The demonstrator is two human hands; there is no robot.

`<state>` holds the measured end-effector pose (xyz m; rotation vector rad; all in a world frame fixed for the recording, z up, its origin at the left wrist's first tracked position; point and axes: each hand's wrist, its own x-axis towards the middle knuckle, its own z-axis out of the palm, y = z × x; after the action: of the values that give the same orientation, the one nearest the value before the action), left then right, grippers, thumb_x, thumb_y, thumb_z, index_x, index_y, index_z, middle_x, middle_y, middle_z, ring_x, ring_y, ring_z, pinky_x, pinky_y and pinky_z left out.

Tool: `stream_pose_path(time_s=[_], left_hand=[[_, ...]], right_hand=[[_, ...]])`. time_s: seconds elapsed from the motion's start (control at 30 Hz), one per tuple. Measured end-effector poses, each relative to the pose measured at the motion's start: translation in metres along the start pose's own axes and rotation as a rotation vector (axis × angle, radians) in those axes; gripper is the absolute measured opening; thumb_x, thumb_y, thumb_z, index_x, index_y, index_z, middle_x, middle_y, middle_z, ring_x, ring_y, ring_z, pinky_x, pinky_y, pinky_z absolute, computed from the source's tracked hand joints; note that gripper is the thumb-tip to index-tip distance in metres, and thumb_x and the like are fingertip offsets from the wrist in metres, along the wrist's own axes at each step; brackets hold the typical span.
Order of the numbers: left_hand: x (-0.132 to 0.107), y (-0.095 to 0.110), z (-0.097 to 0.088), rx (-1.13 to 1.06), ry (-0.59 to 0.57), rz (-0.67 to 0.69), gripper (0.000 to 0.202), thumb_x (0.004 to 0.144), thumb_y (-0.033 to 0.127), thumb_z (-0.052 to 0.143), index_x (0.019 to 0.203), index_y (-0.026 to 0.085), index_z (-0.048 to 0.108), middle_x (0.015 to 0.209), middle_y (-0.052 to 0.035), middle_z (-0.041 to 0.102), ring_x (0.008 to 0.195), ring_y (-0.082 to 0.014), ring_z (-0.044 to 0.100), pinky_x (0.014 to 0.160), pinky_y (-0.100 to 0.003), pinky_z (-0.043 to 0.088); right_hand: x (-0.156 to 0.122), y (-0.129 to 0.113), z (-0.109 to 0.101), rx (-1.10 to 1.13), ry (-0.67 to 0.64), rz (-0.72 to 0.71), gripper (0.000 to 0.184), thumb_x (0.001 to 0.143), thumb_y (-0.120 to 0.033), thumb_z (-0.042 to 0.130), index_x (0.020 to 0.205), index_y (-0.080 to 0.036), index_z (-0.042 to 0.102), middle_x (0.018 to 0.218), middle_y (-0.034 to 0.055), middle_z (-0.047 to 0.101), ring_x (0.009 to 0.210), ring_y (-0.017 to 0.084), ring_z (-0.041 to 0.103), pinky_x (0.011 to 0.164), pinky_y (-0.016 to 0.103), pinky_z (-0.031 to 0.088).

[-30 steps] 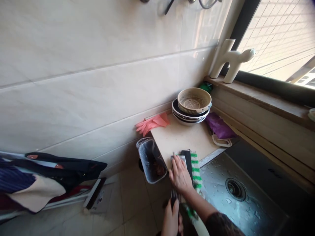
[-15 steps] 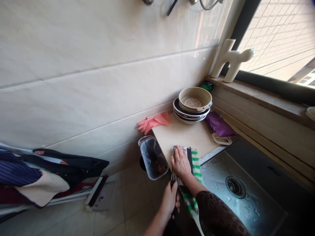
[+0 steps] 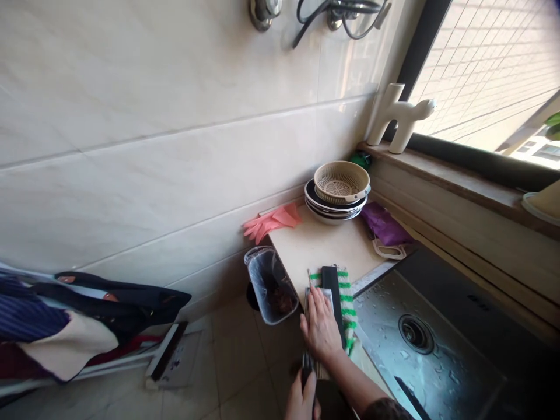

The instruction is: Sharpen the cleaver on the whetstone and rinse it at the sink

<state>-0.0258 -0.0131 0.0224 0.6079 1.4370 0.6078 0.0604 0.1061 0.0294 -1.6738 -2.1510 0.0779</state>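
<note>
My left hand (image 3: 301, 394) is closed round the black handle of a kitchen knife (image 3: 308, 364) at the bottom of the view. Its broad, shiny blade (image 3: 326, 294) shows past the fingertips of my right hand (image 3: 321, 329), which lies flat over it with the fingers stretched forward. Beside the blade is a long dark bar, perhaps a whetstone (image 3: 332, 286). Under these lies a green and white striped cloth (image 3: 347, 297) on the counter (image 3: 301, 248). My right hand hides much of the blade.
A lined bin (image 3: 272, 286) stands left of the counter. Pink gloves (image 3: 273, 221), stacked bowls (image 3: 311, 210) with a beige colander (image 3: 341, 181), and a purple bag (image 3: 385, 224) lie behind. The wet sink (image 3: 380, 315) is at the right.
Both hands and the knife have come back towards me along the cloth, baring more of the dark bar. The view has shifted slightly upward.
</note>
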Motion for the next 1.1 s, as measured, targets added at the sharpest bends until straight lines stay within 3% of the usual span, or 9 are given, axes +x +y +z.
stream_pose_path(time_s=[0.07, 0.17, 0.33, 0.47, 0.6, 0.73, 0.83, 0.97, 1.1], left_hand=[[-0.004, 0.007, -0.001, -0.004, -0.009, 0.003, 0.092, 0.062, 0.091, 0.046, 0.115, 0.017, 0.048, 0.042, 0.0124, 0.037, 0.032, -0.0099, 0.033, 0.033, -0.021, 0.03], [-0.011, 0.053, -0.006, -0.015, -0.021, 0.087, 0.08, 0.066, 0.085, 0.05, 0.112, 0.02, 0.047, 0.048, 0.0123, 0.037, 0.033, -0.0101, 0.032, 0.033, -0.024, 0.035], [-0.043, 0.131, -0.009, 0.169, 0.139, 0.636, 0.044, 0.078, 0.055, 0.064, 0.106, 0.021, 0.058, 0.083, -0.0086, 0.068, 0.076, -0.0259, 0.067, 0.073, -0.036, 0.055], [-0.06, 0.133, 0.024, 0.202, -0.076, 0.761, 0.04, 0.082, 0.046, 0.063, 0.112, 0.02, 0.062, 0.12, -0.0169, 0.066, 0.115, -0.033, 0.06, 0.102, -0.041, 0.046], [-0.075, 0.114, 0.057, 0.351, -0.309, 0.815, 0.061, 0.077, 0.048, 0.069, 0.125, 0.012, 0.061, 0.137, -0.0242, 0.054, 0.133, -0.0392, 0.045, 0.113, -0.047, 0.034], [-0.085, 0.122, 0.055, 0.536, -0.762, 0.864, 0.054, 0.081, 0.063, 0.064, 0.097, 0.013, 0.075, 0.099, -0.0203, 0.071, 0.092, -0.0326, 0.068, 0.086, -0.041, 0.052], [-0.077, 0.137, 0.062, 0.421, -0.878, 0.783, 0.071, 0.081, 0.079, 0.049, 0.071, 0.013, 0.072, 0.063, -0.0104, 0.065, 0.051, -0.0159, 0.056, 0.053, -0.027, 0.046], [-0.07, 0.137, 0.11, 0.279, -1.069, 0.649, 0.078, 0.067, 0.086, 0.057, 0.074, 0.009, 0.07, 0.062, -0.008, 0.064, 0.051, -0.012, 0.053, 0.052, -0.022, 0.04], [-0.084, 0.123, 0.165, 0.189, -1.263, 0.582, 0.076, 0.063, 0.086, 0.062, 0.064, 0.01, 0.068, 0.059, -0.0055, 0.06, 0.054, -0.0125, 0.052, 0.054, -0.022, 0.038]], right_hand=[[0.006, -0.001, -0.003, 0.047, 0.008, 0.022, 0.055, 0.091, -0.025, 0.047, 0.143, -0.006, 0.044, 0.149, 0.0209, 0.046, 0.142, 0.031, 0.035, 0.114, 0.049, 0.033], [0.042, 0.001, -0.032, 0.139, 0.048, 0.065, 0.051, 0.093, -0.027, 0.043, 0.141, -0.009, 0.046, 0.14, 0.0215, 0.055, 0.131, 0.031, 0.05, 0.107, 0.048, 0.042], [0.034, -0.007, -0.123, 0.574, 0.259, 0.255, 0.064, 0.096, -0.047, 0.043, 0.15, -0.016, 0.03, 0.134, 0.0169, 0.061, 0.122, 0.028, 0.059, 0.1, 0.045, 0.049], [-0.022, -0.028, -0.168, 0.911, 0.157, 0.382, 0.053, 0.092, -0.054, 0.048, 0.135, -0.023, 0.049, 0.118, 0.0103, 0.07, 0.111, 0.027, 0.066, 0.093, 0.04, 0.054], [-0.054, -0.019, -0.194, 0.972, 0.326, 0.681, 0.04, 0.087, -0.06, 0.051, 0.096, -0.023, 0.063, 0.092, 0.007, 0.073, 0.089, 0.025, 0.069, 0.083, 0.035, 0.056], [-0.102, 0.014, -0.225, 1.326, 0.372, 1.003, 0.043, 0.075, -0.065, 0.066, 0.08, -0.024, 0.054, 0.065, -0.0014, 0.065, 0.05, 0.015, 0.057, 0.048, 0.027, 0.048], [-0.15, 0.031, -0.243, 1.633, 0.415, 1.07, 0.049, 0.066, -0.06, 0.079, 0.071, -0.022, 0.048, 0.055, -0.0069, 0.054, 0.04, 0.006, 0.041, 0.04, 0.017, 0.033], [-0.2, 0.039, -0.26, 1.941, 0.199, 1.066, 0.061, 0.059, -0.062, 0.083, 0.053, -0.02, 0.039, 0.04, -0.0127, 0.028, 0.035, -0.001, 0.017, 0.036, 0.013, 0.017], [-0.237, 0.04, -0.274, 2.008, 0.098, 1.056, 0.063, 0.058, -0.065, 0.081, 0.049, -0.02, 0.039, 0.037, -0.0129, 0.025, 0.034, -0.002, 0.013, 0.034, 0.014, 0.013]])
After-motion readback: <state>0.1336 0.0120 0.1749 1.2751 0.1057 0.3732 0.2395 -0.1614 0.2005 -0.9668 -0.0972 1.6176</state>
